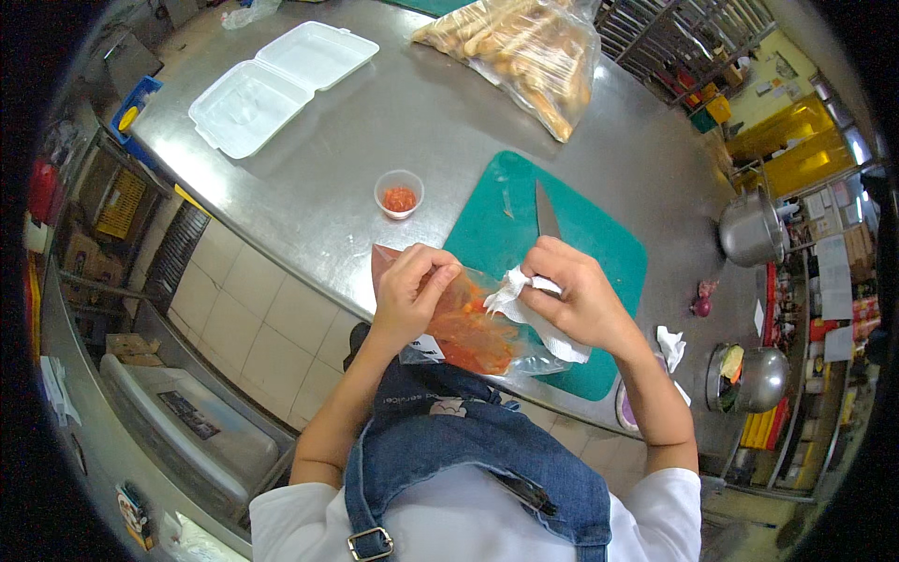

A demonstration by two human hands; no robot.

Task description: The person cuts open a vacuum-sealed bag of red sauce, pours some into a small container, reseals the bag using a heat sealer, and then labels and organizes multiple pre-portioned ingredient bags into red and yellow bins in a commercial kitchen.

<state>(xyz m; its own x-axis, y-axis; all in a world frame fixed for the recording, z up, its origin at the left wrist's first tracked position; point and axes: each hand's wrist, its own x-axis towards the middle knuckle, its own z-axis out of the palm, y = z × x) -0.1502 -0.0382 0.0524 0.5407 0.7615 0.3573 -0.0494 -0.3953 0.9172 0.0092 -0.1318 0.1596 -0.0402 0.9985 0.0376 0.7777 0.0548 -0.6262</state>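
My left hand pinches the edge of a clear plastic bag that holds orange-red food in sauce and bears a white label. In my right hand are a crumpled white paper towel and a knife, its blade pointing away from me over a green cutting board. The fingers hide the knife's handle. Beyond the bag stands a small clear plastic cup with chopped red food inside. An open white foam takeout box lies farther off to the left.
A plastic bag of bread sticks or rolls lies at the far side of the steel table. To the right are a red onion, a crumpled paper towel, a metal container of vegetables and a large steel pot.
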